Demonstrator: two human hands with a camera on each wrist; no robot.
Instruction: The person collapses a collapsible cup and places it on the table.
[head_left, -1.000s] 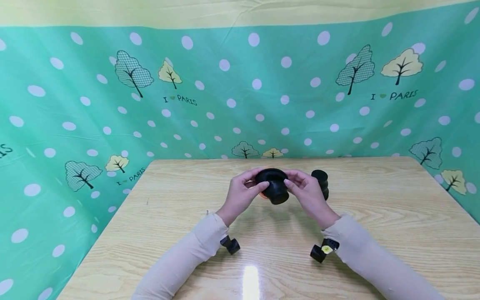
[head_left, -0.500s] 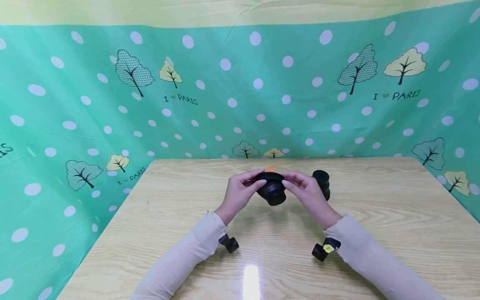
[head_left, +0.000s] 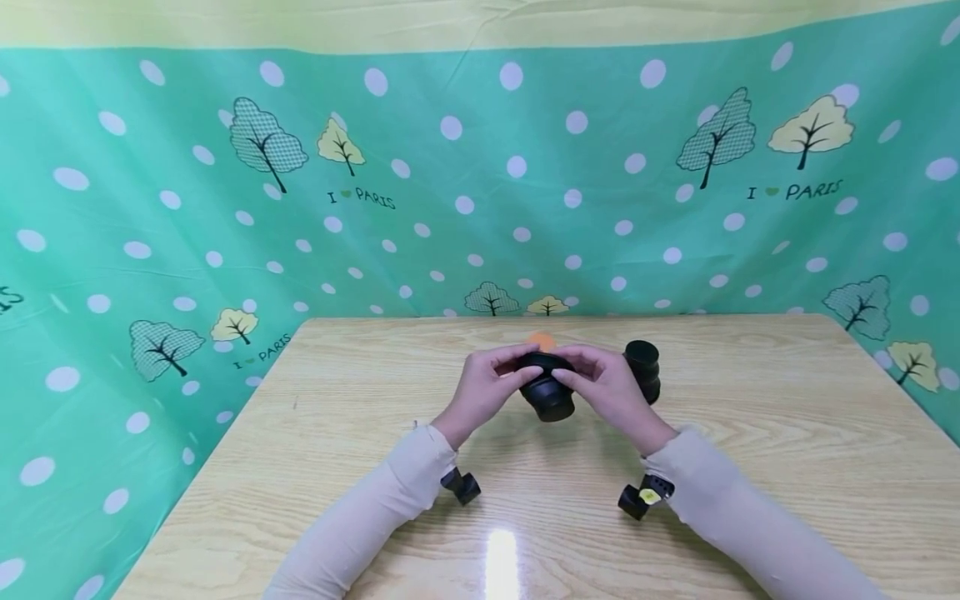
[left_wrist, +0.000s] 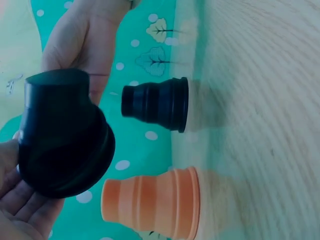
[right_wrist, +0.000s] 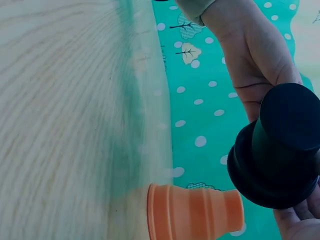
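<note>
Above the table, a black collapsible cup point(head_left: 553, 403) is held between both hands, its wide rim tilted away and its narrow end toward me. My left hand point(head_left: 486, 387) pinches the rim's left side, thumb in front and fingers behind. On the opposite side my right hand point(head_left: 611, 392) grips the rim the same way. In the right wrist view the cup's flat round base point(right_wrist: 292, 116) shows, and part of its stepped wall looks folded down. The cup's inside is hidden from every view.
A second black cup point(left_wrist: 155, 104) stands wide end down on the wooden table point(head_left: 352, 392), beyond the right hand. An orange stepped cup point(left_wrist: 150, 200) stands likewise behind the held one, mostly hidden in the head view. A patterned green cloth point(head_left: 420, 175) hangs behind.
The held black cup has dipped slightly toward me and its tilt has shifted. Both hands keep hold of it, thumbs now closer together. More of the orange cup shows behind.
</note>
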